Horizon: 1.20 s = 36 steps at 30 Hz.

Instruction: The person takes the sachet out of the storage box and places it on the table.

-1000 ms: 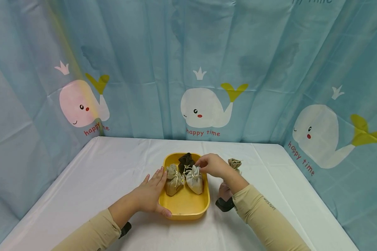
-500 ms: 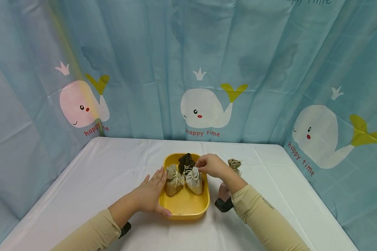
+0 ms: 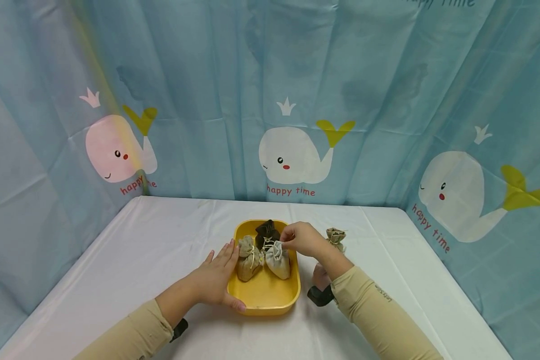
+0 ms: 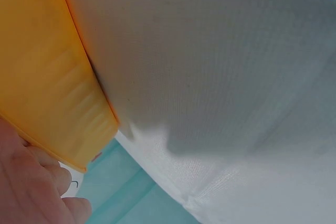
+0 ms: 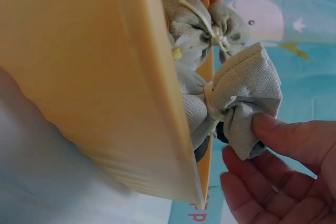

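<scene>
My right hand (image 3: 302,238) pinches the gathered top of a light grey drawstring pouch (image 3: 278,262) between thumb and fingers. In the right wrist view this pouch (image 5: 247,90) shows a pale cord tied round its neck. It sits in the right half of a yellow plastic bin (image 3: 265,302). A beige-brown pouch (image 3: 250,265) stands left of it, and a dark pouch (image 3: 266,234) behind. My left hand (image 3: 216,277) lies along the bin's left rim, fingers straight, thumb at the near corner. In the left wrist view its fingers (image 4: 58,177) are at the bin's rim.
To the right of the bin, partly hidden by the right arm, stands another tan pouch (image 3: 336,237) on the white-covered table (image 3: 198,225). A blue curtain (image 3: 207,100) with printed whales hangs behind and at both sides.
The grey pouch's top has tilted and shifted slightly toward the left, with the right hand still at it. The left hand and the bin have not moved.
</scene>
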Each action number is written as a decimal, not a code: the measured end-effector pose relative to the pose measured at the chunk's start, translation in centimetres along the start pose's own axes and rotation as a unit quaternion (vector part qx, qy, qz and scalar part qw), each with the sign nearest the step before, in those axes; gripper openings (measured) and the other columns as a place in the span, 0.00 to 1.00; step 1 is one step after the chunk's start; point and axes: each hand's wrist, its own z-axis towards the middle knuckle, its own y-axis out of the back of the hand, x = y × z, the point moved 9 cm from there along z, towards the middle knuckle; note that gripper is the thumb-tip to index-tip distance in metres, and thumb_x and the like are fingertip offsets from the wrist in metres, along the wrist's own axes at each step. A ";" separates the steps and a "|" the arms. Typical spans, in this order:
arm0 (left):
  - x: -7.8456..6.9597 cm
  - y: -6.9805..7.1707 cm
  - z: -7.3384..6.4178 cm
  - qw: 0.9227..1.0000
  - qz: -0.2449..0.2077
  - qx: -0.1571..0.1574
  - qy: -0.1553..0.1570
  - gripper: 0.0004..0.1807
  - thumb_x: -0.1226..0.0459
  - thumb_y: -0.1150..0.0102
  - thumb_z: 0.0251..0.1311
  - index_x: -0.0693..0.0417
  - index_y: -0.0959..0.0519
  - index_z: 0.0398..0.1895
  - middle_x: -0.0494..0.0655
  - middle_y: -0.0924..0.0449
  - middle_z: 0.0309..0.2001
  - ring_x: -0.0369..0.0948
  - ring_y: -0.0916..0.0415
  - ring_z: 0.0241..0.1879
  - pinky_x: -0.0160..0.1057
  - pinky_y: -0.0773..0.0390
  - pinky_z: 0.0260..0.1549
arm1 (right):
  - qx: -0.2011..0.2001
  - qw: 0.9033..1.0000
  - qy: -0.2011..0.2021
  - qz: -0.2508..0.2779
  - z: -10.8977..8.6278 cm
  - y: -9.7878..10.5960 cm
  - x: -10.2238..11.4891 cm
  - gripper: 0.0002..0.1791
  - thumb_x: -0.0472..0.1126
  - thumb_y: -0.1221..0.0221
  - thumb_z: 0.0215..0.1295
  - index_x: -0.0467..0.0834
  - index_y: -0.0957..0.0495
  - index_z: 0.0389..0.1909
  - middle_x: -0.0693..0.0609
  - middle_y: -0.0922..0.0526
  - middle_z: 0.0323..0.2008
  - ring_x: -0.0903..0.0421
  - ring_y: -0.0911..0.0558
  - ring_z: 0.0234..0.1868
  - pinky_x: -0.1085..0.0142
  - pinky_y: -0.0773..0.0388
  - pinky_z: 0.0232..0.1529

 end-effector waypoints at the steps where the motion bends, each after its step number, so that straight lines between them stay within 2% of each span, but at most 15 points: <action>1: 0.0 0.0 0.0 1.000 0.000 0.000 0.000 0.78 0.18 0.57 0.20 0.62 0.61 0.71 0.60 0.69 0.71 0.51 0.68 0.70 0.58 0.57 0.63 | 0.000 1.000 0.001 -0.003 0.0 0.0 0.1 0.04 0.39 0.37 0.56 0.49 0.20 0.24 0.54 0.19 0.24 0.58 0.26 0.26 0.66 0.28 0.27; 7: 0.0 0.0 0.0 1.000 0.003 0.000 -0.001 0.78 0.18 0.58 0.20 0.62 0.61 0.71 0.60 0.69 0.71 0.51 0.68 0.70 0.58 0.57 0.63 | -0.005 1.000 0.005 -0.007 -0.2 0.7 0.6 0.06 0.36 0.37 0.55 0.49 0.21 0.22 0.56 0.22 0.21 0.58 0.29 0.24 0.66 0.31 0.24; 14: 0.1 0.0 0.1 1.000 0.008 -0.001 0.001 0.77 0.18 0.57 0.20 0.61 0.61 0.71 0.59 0.70 0.71 0.51 0.68 0.70 0.58 0.57 0.63 | 0.002 1.000 0.017 -0.005 -0.8 1.5 1.3 0.06 0.36 0.37 0.55 0.48 0.22 0.22 0.56 0.24 0.21 0.57 0.29 0.25 0.66 0.30 0.26; 27: -0.1 0.1 0.0 1.000 0.004 0.002 0.001 0.77 0.19 0.55 0.21 0.62 0.60 0.71 0.59 0.69 0.71 0.52 0.68 0.70 0.58 0.58 0.63 | -0.023 0.999 0.036 0.003 -1.4 3.5 2.0 0.07 0.36 0.38 0.55 0.48 0.24 0.21 0.56 0.26 0.19 0.58 0.29 0.23 0.67 0.32 0.23; 36: -0.1 0.1 0.0 1.000 0.001 0.005 0.001 0.77 0.19 0.55 0.21 0.61 0.61 0.71 0.59 0.70 0.71 0.52 0.68 0.70 0.58 0.58 0.63 | -0.039 0.999 0.019 0.020 -1.7 4.9 1.9 0.06 0.37 0.38 0.55 0.48 0.23 0.21 0.55 0.23 0.19 0.57 0.25 0.24 0.66 0.29 0.24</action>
